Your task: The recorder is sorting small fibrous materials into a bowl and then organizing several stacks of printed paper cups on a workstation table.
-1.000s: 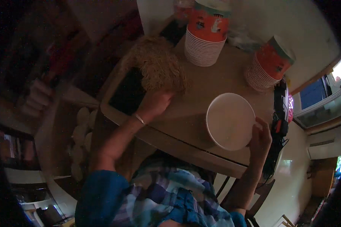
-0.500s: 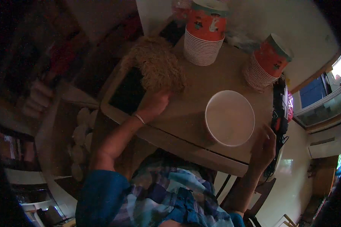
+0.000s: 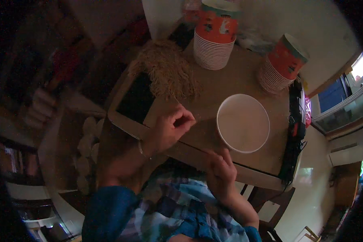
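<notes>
My left hand point(image 3: 171, 127) is closed in a pinch above the table's near edge, just short of a shaggy heap of tan stringy fibre point(image 3: 165, 70). A faint thin strand seems to run by its fingertips, but what they hold is too small to make out. Lower and to the right, my right hand point(image 3: 222, 169) is also closed, with its fingertips curled together at the table edge; anything in them is hidden. Just beyond it stands a large white-lined paper tub point(image 3: 243, 123), open at the top, and neither hand touches it.
Two upside-down stacks of orange and green paper tubs, one taller point(image 3: 215, 36) and one at the right point(image 3: 283, 62), stand at the table's back. A dark panel point(image 3: 135, 99) lies left of the fibre. Black cables point(image 3: 294, 133) line the right edge. Pale rounded items point(image 3: 86, 145) fill a box at left.
My left hand has drawn back from the fibre heap, toward me and slightly right. My right hand has moved left from beside the tub to the table's near edge and has closed.
</notes>
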A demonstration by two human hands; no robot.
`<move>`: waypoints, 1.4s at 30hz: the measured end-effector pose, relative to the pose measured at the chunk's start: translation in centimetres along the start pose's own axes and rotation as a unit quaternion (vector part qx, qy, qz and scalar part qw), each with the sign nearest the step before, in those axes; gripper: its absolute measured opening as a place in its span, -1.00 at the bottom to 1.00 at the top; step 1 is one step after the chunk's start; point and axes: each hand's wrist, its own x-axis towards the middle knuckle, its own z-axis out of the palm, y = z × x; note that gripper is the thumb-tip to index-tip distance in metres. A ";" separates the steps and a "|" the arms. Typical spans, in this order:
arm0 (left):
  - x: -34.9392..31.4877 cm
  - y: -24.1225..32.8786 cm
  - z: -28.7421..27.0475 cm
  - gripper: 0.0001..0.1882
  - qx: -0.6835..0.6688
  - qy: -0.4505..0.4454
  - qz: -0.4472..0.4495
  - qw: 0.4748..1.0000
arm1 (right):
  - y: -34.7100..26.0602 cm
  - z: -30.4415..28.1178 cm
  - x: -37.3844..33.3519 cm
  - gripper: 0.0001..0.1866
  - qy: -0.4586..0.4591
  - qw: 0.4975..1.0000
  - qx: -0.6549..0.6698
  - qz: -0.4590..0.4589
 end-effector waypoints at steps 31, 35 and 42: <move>-1.3 5.2 4.2 -0.85 -0.121 -0.028 0.046 0.991 | 1.7 0.3 1.1 -0.87 0.108 0.926 0.305 0.195; -1.3 5.9 3.5 -0.82 -0.208 -0.062 -0.061 0.974 | 1.0 -0.5 1.1 -0.86 0.091 0.935 0.290 0.184; -1.1 6.4 4.0 -0.88 -0.261 -0.089 -0.039 0.960 | 2.1 -0.4 1.1 -0.85 0.089 0.949 0.256 0.161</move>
